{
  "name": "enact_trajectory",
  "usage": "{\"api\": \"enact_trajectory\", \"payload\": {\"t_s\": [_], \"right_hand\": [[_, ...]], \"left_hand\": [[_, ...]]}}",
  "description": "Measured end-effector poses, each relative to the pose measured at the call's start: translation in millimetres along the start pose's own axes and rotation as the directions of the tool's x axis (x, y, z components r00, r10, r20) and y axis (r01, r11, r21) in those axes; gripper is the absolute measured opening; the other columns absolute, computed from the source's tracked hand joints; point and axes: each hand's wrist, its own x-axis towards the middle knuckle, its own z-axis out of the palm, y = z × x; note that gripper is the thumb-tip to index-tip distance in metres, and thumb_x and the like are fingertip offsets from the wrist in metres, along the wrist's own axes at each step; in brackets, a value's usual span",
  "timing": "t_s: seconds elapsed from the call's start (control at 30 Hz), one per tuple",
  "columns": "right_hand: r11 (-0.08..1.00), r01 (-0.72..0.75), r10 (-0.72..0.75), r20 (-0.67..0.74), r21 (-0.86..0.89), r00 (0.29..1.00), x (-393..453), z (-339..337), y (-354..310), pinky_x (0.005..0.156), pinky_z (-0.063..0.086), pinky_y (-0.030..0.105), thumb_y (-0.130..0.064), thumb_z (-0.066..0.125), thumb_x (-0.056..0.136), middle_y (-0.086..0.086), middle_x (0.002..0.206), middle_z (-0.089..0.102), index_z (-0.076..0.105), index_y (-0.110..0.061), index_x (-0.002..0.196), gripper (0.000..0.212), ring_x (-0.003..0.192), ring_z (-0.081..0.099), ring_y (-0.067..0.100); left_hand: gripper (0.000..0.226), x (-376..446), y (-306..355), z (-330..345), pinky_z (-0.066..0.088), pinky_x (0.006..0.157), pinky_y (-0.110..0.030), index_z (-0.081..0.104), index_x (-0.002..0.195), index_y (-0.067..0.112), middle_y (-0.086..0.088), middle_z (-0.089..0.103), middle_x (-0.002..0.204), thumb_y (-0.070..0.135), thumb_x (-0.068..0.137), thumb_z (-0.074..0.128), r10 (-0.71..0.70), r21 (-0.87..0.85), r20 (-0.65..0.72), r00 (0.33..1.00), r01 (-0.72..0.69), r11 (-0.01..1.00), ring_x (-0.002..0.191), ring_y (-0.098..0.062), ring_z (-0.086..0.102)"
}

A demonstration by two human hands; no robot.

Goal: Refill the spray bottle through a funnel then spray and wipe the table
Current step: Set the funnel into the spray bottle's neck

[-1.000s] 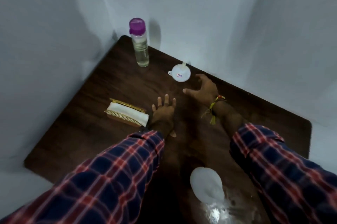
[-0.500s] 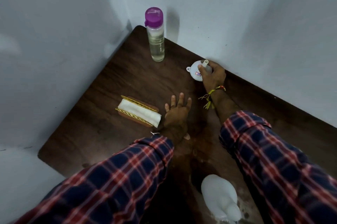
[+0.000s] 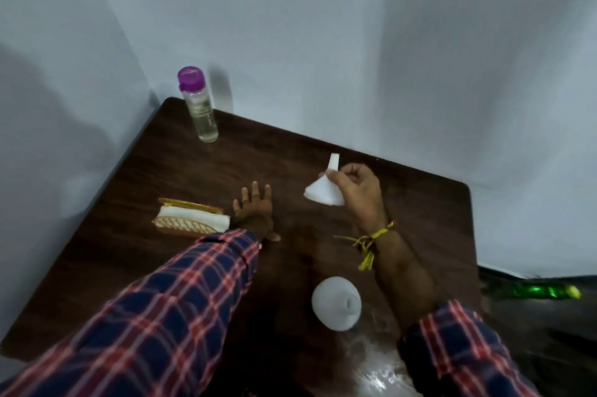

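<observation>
Right hand (image 3: 358, 193) pinches the white funnel (image 3: 324, 194) spout-up above the table (image 3: 161, 170) near its far edge, left hand (image 3: 255, 212) lies flat, fingers spread, beside the folded cloth (image 3: 190, 218), while the white spray bottle (image 3: 336, 303) stands uncapped toward the near edge.

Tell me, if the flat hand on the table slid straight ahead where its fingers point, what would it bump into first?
Probably nothing. The left hand points across bare table toward the wall; the bottle stands off to its left, the funnel to its right.
</observation>
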Motion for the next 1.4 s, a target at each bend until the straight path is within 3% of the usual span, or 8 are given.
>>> {"api": "enact_trajectory", "payload": {"t_s": [0.13, 0.37, 0.5, 0.63, 0.8, 0.9, 1.07, 1.4], "right_hand": [[0.998, 0.004, -0.002, -0.047, 0.057, 0.999, -48, -26, 6, 0.072, 0.055, 0.04, -0.023, 0.076, 0.082, 0.019, 0.085, 0.07, 0.056, -0.019, 0.074, 0.022, 0.088, 0.071, 0.034], [0.789, -0.36, 0.327, 0.157, 0.498, 0.932, -111, -75, 0, 0.067, 0.056, 0.043, -0.029, 0.064, 0.091, 0.021, 0.1, 0.064, 0.065, -0.007, 0.102, 0.025, 0.081, 0.066, 0.032], [0.676, -0.438, 0.308, 0.312, 0.593, 0.899, -144, -105, 7, 0.086, 0.051, 0.047, -0.047, 0.065, 0.084, 0.011, 0.091, 0.07, 0.073, -0.014, 0.076, 0.035, 0.092, 0.066, 0.029], [0.663, -0.395, 0.257, 0.303, 0.636, 0.918, -166, -116, 21, 0.086, 0.054, 0.05, -0.047, 0.068, 0.08, 0.013, 0.105, 0.064, 0.063, -0.013, 0.101, 0.04, 0.1, 0.064, 0.031], [0.638, -0.405, 0.214, 0.355, 0.655, 0.91, -183, -118, 32, 0.084, 0.054, 0.057, -0.076, 0.047, 0.072, 0.015, 0.105, 0.067, 0.063, -0.004, 0.11, 0.083, 0.103, 0.064, 0.032], [0.624, -0.39, 0.148, 0.387, 0.678, 0.91, -192, -120, 43, 0.084, 0.057, 0.056, -0.069, 0.05, 0.071, 0.014, 0.125, 0.064, 0.055, -0.002, 0.131, 0.09, 0.108, 0.065, 0.033], [0.797, -0.254, 0.186, 0.177, 0.549, 0.967, -203, -124, 54, 0.059, 0.061, 0.034, -0.01, 0.059, 0.093, 0.016, 0.113, 0.066, 0.066, -0.004, 0.107, 0.017, 0.09, 0.071, 0.03], [0.987, -0.163, 0.161, -0.104, -0.011, 0.981, -194, -122, 59, 0.041, 0.053, 0.022, -0.002, 0.055, 0.097, 0.017, 0.104, 0.063, 0.049, -0.001, 0.122, 0.026, 0.06, 0.069, 0.025]], "left_hand": [[0.081, -39, 23, 14, 0.009, 0.123, -0.047, 0.008, 0.157, 0.016, -0.011, 0.005, 0.165, 0.02, 0.094, 0.059, 0.099, -0.059, -0.214, 0.972, -0.114, 0.992, 0.151, -0.031, 0.002], [0.082, -108, 22, 38, 0.02, 0.118, -0.03, 0.025, 0.154, 0.023, 0.001, 0.021, 0.162, -0.007, 0.086, 0.06, 0.24, -0.333, -0.373, 0.896, -0.371, 0.867, 0.151, -0.017, 0.011], [0.098, -133, 10, 45, 0.022, 0.118, -0.027, 0.017, 0.154, 0.033, 0.005, 0.02, 0.162, -0.002, 0.08, 0.072, 0.423, -0.305, -0.211, 0.881, -0.471, 0.828, 0.15, -0.013, 0.013], [0.123, -155, 17, 59, 0.025, 0.121, -0.038, 0.011, 0.155, 0.036, 0.009, 0.019, 0.162, 0.031, 0.061, 0.091, 0.536, -0.394, 0.031, 0.844, -0.482, 0.782, 0.149, -0.01, 0.018], [0.139, -169, 39, 72, 0.025, 0.121, -0.04, 0.011, 0.157, 0.028, 0.008, 0.018, 0.163, 0.051, 0.047, 0.093, 0.551, -0.401, 0.005, 0.834, -0.504, 0.765, 0.149, -0.011, 0.016], [0.136, -168, 45, 76, 0.032, 0.117, -0.044, 0.016, 0.155, 0.032, 0.007, 0.027, 0.16, 0.054, 0.044, 0.092, 0.527, -0.39, -0.015, 0.85, -0.49, 0.779, 0.147, -0.015, 0.025], [0.118, -166, 50, 77, 0.043, 0.109, -0.044, 0.029, 0.149, 0.032, 0.007, 0.045, 0.147, 0.049, 0.05, 0.09, 0.497, -0.404, -0.055, 0.866, -0.475, 0.782, 0.134, -0.017, 0.043], [0.069, -165, 61, 88, 0.045, 0.106, -0.041, 0.051, 0.135, 0.023, 0.002, 0.056, 0.136, 0.033, 0.075, 0.083, 0.461, -0.333, -0.164, 0.872, -0.489, 0.806, 0.124, -0.018, 0.051]]}}
